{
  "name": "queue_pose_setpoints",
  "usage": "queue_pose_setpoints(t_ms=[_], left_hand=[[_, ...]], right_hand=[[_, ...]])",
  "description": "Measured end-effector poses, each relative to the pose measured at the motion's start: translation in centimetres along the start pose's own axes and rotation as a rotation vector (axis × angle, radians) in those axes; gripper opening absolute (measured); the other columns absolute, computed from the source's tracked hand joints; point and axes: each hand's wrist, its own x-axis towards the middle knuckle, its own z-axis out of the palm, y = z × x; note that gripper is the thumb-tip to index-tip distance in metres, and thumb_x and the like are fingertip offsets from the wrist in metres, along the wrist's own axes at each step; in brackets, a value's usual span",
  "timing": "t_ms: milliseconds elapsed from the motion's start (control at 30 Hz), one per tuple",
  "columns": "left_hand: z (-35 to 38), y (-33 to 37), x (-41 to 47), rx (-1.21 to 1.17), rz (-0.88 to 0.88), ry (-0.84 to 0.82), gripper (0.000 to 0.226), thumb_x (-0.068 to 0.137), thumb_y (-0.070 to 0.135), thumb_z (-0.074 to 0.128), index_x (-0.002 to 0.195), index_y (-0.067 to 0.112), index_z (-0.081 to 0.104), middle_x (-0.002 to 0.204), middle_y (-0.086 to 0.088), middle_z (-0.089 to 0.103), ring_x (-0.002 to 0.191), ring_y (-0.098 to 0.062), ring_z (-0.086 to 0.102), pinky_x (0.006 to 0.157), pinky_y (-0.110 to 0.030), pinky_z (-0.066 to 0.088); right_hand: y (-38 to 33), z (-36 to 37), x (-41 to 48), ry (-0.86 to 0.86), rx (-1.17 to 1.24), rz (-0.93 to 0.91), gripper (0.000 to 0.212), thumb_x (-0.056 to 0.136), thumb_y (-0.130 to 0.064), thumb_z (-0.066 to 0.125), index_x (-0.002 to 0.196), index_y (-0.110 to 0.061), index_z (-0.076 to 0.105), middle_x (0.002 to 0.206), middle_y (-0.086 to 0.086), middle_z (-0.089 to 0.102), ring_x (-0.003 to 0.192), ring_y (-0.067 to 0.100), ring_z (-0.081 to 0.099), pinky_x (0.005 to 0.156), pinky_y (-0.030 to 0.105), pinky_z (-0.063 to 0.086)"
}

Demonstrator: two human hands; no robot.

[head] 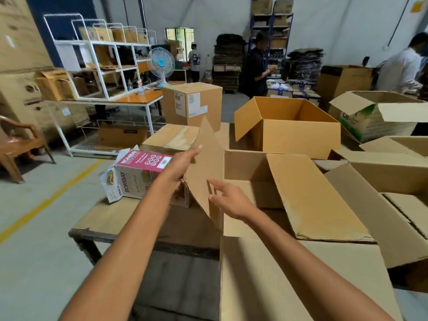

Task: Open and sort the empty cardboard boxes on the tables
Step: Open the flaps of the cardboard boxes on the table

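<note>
Large plain cardboard box (278, 286) sits at the near edge of the table (92, 230), directly under the person, top open. Its left flap (206, 158) stands raised and tilted; its right flap (312, 200) is folded out flat over the neighbouring boxes. Left hand (183, 163) is on the outer side of the raised flap, fingers near straight and laid along its edge; thumb hidden, so a pinch cannot be confirmed. Right hand (229, 199) is relaxed and spread, holding nothing, index finger reaching toward the flap's inner face; whether it touches is unclear. Just left of the flap a pink-and-white printed carton (139, 174) lies on its side, end flaps loose. Behind it is a low taped box (171, 137), then a tall sealed box (192, 105) with white labels. Farther back on the right stands an open-topped box (287, 128), and beside that a green-printed box (379, 119) with flaps up. More opened cartons crowd the right edge. Off the table: a white wire rack (92, 56), a blue-centred fan (161, 63), and a brown chair (14, 144) at the left. Three people stand at the rear among stacked flat cardboard.
</note>
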Motion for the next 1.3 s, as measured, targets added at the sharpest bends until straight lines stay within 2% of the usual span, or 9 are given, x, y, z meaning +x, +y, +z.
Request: queue_pose_setpoints(t_ms=[100,267,433,633,833,1000,1100,1167,1300], left_hand=[[-3.7,-1.1,1.3,0.278,-0.074,0.085,0.004,0.095,0.014,0.063,0.096,0.010,0.063,0.098,-0.010,0.067,0.085,-0.020,0.064,0.062,-0.027,0.051],[-6.1,-7.3,2.8,0.455,-0.183,0.168,0.022,0.090,0.018,0.069,0.106,0.006,0.060,0.098,-0.008,0.065,0.094,-0.025,0.061,0.079,-0.033,0.049],[-4.2,-11.1,3.3,0.516,-0.066,0.316,0.032,0.093,0.038,0.060,0.107,0.010,0.063,0.099,-0.002,0.062,0.093,-0.025,0.057,0.084,-0.033,0.048],[-2.9,-11.4,4.2,0.446,-0.009,0.365,0.037,0.099,0.040,0.050,0.112,0.007,0.061,0.105,-0.009,0.062,0.093,-0.026,0.056,0.080,-0.035,0.046],[1.1,-14.1,4.9,0.342,-0.088,0.213,0.049,0.100,0.045,0.044,0.129,0.007,0.055,0.123,-0.009,0.062,0.111,-0.027,0.058,0.090,-0.037,0.047],[4.0,-17.7,6.0,0.345,-0.241,-0.038,0.059,0.100,0.053,0.034,0.134,0.010,0.057,0.130,-0.009,0.062,0.116,-0.028,0.059,0.097,-0.037,0.045],[4.5,-18.5,6.3,0.458,-0.155,-0.072,0.047,0.103,0.041,0.041,0.092,0.002,0.065,0.094,-0.015,0.065,0.080,-0.025,0.059,0.076,-0.033,0.041],[4.6,-18.3,5.9,0.464,-0.058,0.007,0.037,0.102,0.030,0.047,0.077,0.006,0.060,0.080,-0.012,0.057,0.072,-0.027,0.054,0.069,-0.031,0.035],[4.4,-17.1,4.6,0.308,0.074,0.140,0.027,0.100,0.023,0.053,0.118,0.011,0.070,0.113,0.004,0.066,0.107,-0.016,0.059,0.090,-0.025,0.041]], right_hand=[[1.9,2.4,0.6,-0.044,-0.118,0.090,0.051,0.102,-0.040,0.049,0.150,-0.022,0.043,0.148,0.001,0.051,0.131,0.027,0.052,0.105,0.041,0.046],[3.8,4.3,1.1,-0.105,0.116,0.323,0.061,0.090,-0.052,0.059,0.135,-0.016,0.035,0.117,0.006,0.065,0.096,0.028,0.065,0.069,0.042,0.058],[4.6,5.0,1.8,0.125,0.194,0.413,0.064,0.083,-0.045,0.069,0.131,-0.014,0.040,0.118,0.006,0.064,0.102,0.028,0.064,0.090,0.049,0.055],[3.8,1.4,2.0,0.155,0.147,0.345,0.038,0.086,-0.033,0.072,0.108,-0.023,0.043,0.104,0.001,0.063,0.093,0.025,0.067,0.083,0.047,0.060],[3.5,-2.6,2.0,0.196,0.217,0.307,0.053,0.082,-0.015,0.078,0.128,-0.021,0.054,0.117,0.000,0.063,0.104,0.023,0.064,0.088,0.043,0.058],[3.9,-2.9,2.4,0.203,0.144,0.344,0.047,0.074,-0.008,0.072,0.118,-0.017,0.060,0.107,0.006,0.068,0.097,0.025,0.065,0.084,0.047,0.059],[4.4,-1.0,2.7,0.190,0.121,0.369,0.040,0.073,-0.007,0.067,0.112,-0.014,0.064,0.105,0.008,0.070,0.095,0.026,0.066,0.084,0.047,0.059],[4.6,0.7,2.6,0.177,0.090,0.371,0.036,0.076,-0.009,0.067,0.111,-0.013,0.064,0.105,0.008,0.069,0.095,0.028,0.065,0.084,0.047,0.059],[4.7,4.2,2.5,0.147,0.064,0.378,0.034,0.079,-0.016,0.064,0.113,-0.014,0.061,0.107,0.007,0.068,0.097,0.030,0.065,0.084,0.047,0.057]])
